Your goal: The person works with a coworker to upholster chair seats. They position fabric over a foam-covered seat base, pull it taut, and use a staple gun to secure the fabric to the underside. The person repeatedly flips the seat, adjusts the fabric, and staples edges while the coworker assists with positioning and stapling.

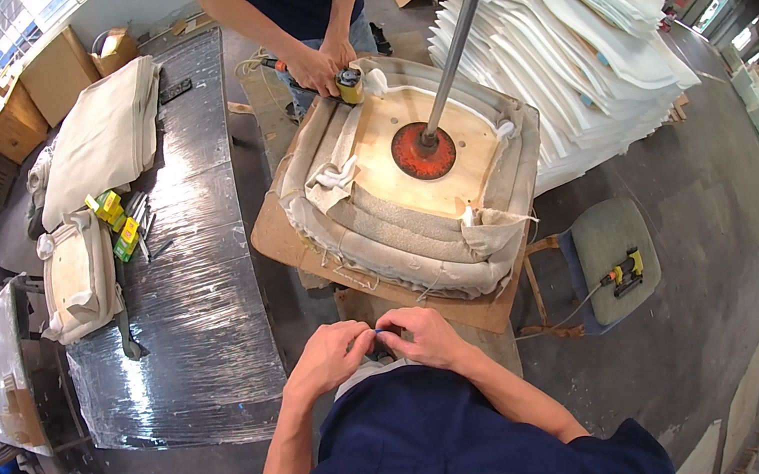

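Observation:
My left hand (329, 355) and my right hand (424, 336) meet close to my waist, both with fingers closed, almost tip to tip. Whatever they pinch, if anything, is too small or hidden to make out. Just beyond them lies an upside-down upholstered seat cushion (336, 219), grey-beige fabric folded over its edge around a bare wooden board (389, 174). A red round press plate (423, 151) on a metal rod bears down on the board. Across the seat, a co-worker's hands hold a yellow and black staple gun (350, 86) at its far left edge.
Left stands a plastic-wrapped table (198, 299) with stacked fabric (103, 138), another seat piece (77, 275) and yellow boxes (126, 239). A tall pile of white foam sheets (550, 54) rises behind right. On a chair (607, 232) at right lies a second staple gun (624, 272) with its hose.

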The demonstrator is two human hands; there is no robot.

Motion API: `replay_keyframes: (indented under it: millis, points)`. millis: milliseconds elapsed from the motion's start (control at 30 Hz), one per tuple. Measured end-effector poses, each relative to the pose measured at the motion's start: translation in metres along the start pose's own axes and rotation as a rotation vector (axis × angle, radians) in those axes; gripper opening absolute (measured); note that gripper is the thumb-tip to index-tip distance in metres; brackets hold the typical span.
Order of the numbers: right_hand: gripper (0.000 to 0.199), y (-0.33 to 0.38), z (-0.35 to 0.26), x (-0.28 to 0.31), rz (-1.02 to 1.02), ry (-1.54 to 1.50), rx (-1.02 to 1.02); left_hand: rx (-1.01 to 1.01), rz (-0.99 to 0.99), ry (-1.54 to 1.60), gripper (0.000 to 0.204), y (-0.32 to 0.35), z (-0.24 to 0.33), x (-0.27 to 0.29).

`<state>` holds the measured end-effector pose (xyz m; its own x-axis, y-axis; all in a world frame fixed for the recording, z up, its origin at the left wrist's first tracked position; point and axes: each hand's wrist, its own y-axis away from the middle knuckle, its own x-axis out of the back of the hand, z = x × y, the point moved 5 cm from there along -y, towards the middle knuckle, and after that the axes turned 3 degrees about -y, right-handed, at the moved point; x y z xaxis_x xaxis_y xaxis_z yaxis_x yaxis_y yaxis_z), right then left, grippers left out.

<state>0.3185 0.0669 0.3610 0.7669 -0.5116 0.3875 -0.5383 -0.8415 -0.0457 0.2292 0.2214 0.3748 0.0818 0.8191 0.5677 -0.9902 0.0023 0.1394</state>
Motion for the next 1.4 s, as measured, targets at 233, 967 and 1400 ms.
replay_keyframes:
  millis: [233, 967, 1400]
  points:
    - [0.015, 0.001, -0.004, -0.006, 0.014, 0.043, 0.033, -0.008, 0.006, 0.003, 0.029, 0.007, -0.006, 0.0]
    - [0.018, 0.003, -0.019, -0.043, -0.007, 0.045, 0.022, 0.015, -0.012, 0.051, 0.031, 0.041, -0.024, 0.015]
    - [0.015, 0.008, -0.011, -0.035, 0.007, -0.032, -0.012, -0.051, 0.021, -0.039, 0.028, 0.035, -0.015, 0.009]
